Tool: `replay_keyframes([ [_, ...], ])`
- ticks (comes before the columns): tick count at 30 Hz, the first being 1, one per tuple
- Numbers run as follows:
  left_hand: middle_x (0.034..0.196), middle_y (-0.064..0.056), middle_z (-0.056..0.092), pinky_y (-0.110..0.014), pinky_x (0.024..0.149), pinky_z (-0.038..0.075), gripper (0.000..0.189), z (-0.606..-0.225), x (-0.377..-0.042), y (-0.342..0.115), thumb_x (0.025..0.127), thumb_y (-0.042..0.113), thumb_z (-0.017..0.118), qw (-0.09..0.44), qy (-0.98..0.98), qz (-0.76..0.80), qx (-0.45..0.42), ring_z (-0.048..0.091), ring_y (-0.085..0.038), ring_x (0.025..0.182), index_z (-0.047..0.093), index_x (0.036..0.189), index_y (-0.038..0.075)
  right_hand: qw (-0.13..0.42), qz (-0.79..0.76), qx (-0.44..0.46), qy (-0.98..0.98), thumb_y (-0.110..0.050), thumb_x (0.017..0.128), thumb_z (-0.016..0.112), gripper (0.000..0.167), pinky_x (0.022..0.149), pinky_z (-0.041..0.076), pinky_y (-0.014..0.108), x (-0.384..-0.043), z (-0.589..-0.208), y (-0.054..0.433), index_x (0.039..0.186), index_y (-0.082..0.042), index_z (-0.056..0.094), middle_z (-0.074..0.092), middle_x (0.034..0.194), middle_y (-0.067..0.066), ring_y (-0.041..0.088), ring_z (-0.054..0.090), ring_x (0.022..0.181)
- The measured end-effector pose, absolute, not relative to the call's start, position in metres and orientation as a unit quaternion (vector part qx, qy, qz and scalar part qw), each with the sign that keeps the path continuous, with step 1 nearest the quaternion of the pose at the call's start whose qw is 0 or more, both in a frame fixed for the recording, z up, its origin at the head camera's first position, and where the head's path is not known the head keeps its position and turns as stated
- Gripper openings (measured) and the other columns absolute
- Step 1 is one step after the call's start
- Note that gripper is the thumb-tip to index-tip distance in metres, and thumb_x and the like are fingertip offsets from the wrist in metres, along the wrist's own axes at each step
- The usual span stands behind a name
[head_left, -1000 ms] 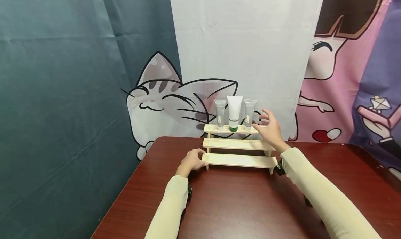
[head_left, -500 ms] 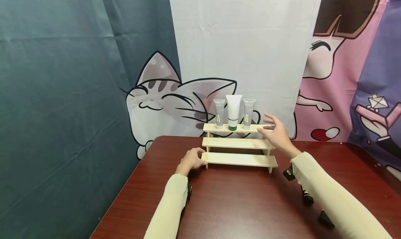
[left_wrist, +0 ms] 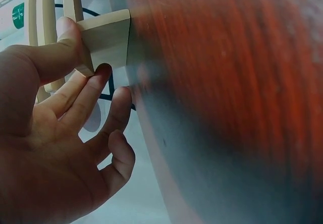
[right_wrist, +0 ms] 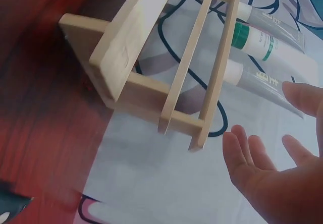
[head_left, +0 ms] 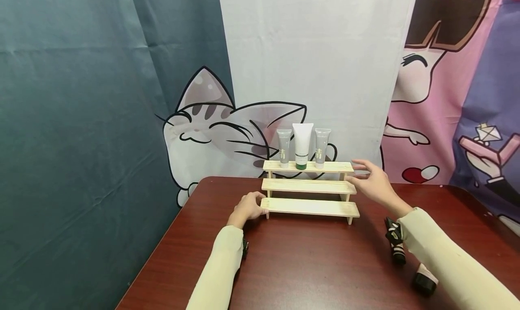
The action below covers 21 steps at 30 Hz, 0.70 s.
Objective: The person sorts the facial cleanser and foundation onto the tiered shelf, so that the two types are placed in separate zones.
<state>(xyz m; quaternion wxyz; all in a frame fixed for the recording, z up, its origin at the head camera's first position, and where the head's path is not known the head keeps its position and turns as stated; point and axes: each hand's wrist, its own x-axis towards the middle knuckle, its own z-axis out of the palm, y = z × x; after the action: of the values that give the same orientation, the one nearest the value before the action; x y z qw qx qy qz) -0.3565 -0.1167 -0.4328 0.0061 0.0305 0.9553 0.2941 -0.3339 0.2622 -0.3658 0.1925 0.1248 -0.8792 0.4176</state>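
Observation:
A three-step wooden display rack (head_left: 309,206) stands on the table. My left hand (head_left: 248,205) holds the left end of its lowest step; in the left wrist view the thumb (left_wrist: 68,32) lies on one side and fingers on the other. On the top step stand three upright tubes: a grey tube (head_left: 284,148), a taller white tube with a green cap (head_left: 302,145) and another grey tube (head_left: 322,147). My right hand (head_left: 373,183) hovers by the rack's right end, fingers spread and nothing in them. The right wrist view shows this hand (right_wrist: 272,168) apart from the rack.
To the right on the red-brown table (head_left: 308,265), a dark-capped tube-like item (head_left: 398,254) and a pinkish item with a black end (head_left: 424,280) lie beside my right sleeve, which partly covers the second. A cartoon-printed curtain (head_left: 325,66) hangs behind the table.
My right hand has drawn away from the right grey tube, moving right and down past the rack's end. More of the items near the right sleeve shows. The left hand has stayed in place.

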Motion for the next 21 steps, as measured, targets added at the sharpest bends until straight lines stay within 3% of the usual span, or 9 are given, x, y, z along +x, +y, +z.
replay_keyframes([
  [10,0.122,-0.009,0.064,-0.060,0.091,0.041,0.046,-0.435,-0.357,-0.117,0.081,0.027,0.083,0.005,0.954,0.299,0.035,0.057,-0.031,0.116,0.066,0.124,0.020,0.197,0.393,0.125,-0.889,-0.026,0.090,0.075,0.055,0.067,0.049,0.013,-0.311,-0.369,0.287,0.135,-0.002,0.056,0.063,0.122,0.028,0.039,0.067,0.101],
  [17,0.128,-0.009,0.062,-0.060,0.094,0.040,0.049,-0.436,-0.356,-0.118,0.083,0.028,0.082,0.005,0.952,0.303,0.037,0.054,-0.032,0.122,0.065,0.128,0.019,0.192,0.400,0.114,-0.889,-0.027,0.089,0.076,0.047,0.066,0.052,0.016,-0.296,-0.368,0.303,0.127,-0.001,0.063,0.066,0.116,0.024,-0.005,0.063,0.087],
  [21,0.129,-0.010,0.061,-0.061,0.094,0.040,0.049,-0.435,-0.356,-0.118,0.083,0.028,0.082,0.004,0.952,0.303,0.040,0.054,-0.033,0.123,0.065,0.128,0.020,0.177,0.392,0.104,-0.897,-0.030,0.090,0.076,0.049,0.064,0.053,0.020,-0.286,-0.367,0.312,0.127,-0.002,0.063,0.066,0.118,0.026,-0.011,0.060,0.083],
])
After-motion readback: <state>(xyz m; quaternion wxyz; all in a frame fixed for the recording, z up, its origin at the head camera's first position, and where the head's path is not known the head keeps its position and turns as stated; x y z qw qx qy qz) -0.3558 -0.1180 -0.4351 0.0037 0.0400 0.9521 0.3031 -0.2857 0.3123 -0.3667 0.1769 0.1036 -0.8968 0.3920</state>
